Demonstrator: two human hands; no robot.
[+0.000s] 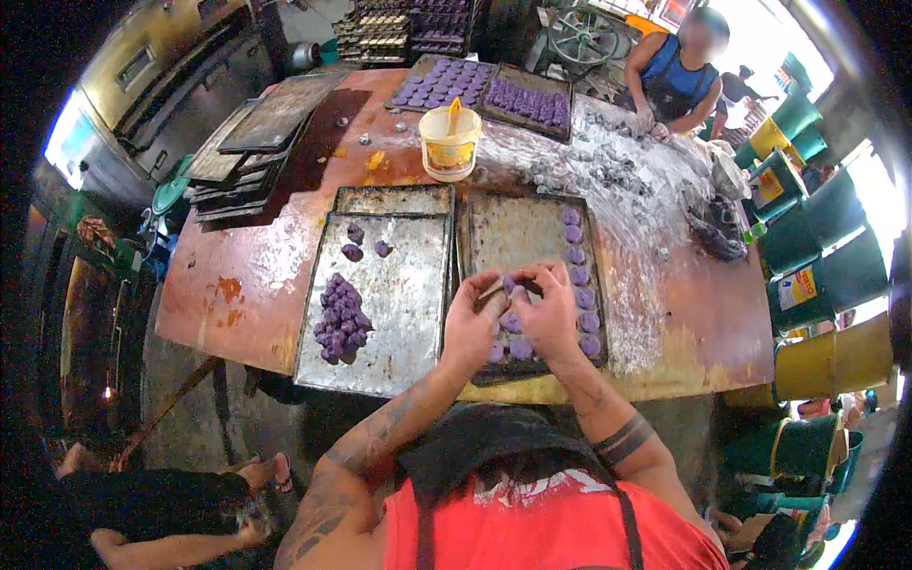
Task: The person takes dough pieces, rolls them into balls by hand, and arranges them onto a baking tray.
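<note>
- Purple dough is in both hands: the left hand and the right hand meet over the near part of a dark baking tray, fingers pinched together around one small dough piece held between them.
- Shaped purple rounds run in a line down the right side of that tray, with a few more along its near edge, partly hidden under the hands.
- Just to the left sits a lighter metal tray with a heap of purple dough chunks near its left edge and a few loose chunks toward its far end.
- Both trays rest on a worn reddish table dusted with flour on the right.
- Farther back stands a yellow plastic tub, and beyond it two trays of purple pieces.
- At the far right corner another person in a blue top works at the floury table.
- Stacked empty trays lie at the far left.
</note>
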